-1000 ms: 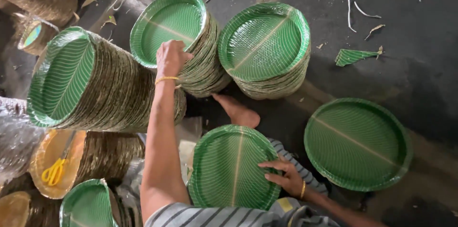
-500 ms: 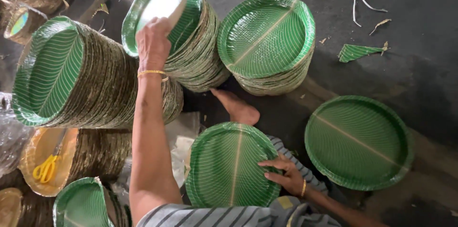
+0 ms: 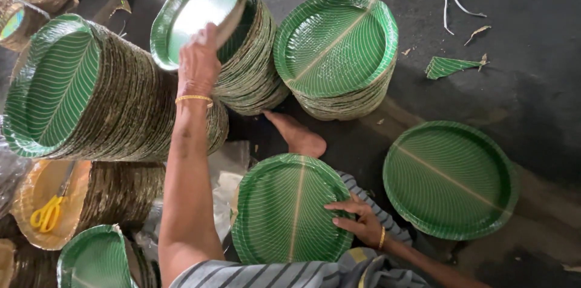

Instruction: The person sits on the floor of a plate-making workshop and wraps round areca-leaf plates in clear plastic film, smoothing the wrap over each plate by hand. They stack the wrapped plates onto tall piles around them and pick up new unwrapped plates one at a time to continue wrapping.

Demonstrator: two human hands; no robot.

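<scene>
The green leaf-print plate (image 3: 200,12) is tipping up off the leaning stack (image 3: 251,64) at the top of the scene, its pale shiny face turned toward the camera. The left hand (image 3: 196,64) is pinching its near rim, fingers curled over the edge. It is looking light, thin and fairly stiff, likely to crease if squeezed mid-face, so the raised rim is the safer hold. The right hand (image 3: 357,221) is lying spread flat, fingertips pressing on the rim of another plate pile (image 3: 284,209) in the lap. Beyond are lying a toppled stack (image 3: 91,91), an upright stack (image 3: 336,52), a single plate (image 3: 451,179) on the dark floor (image 3: 532,94), and yellow scissors (image 3: 48,212).
</scene>
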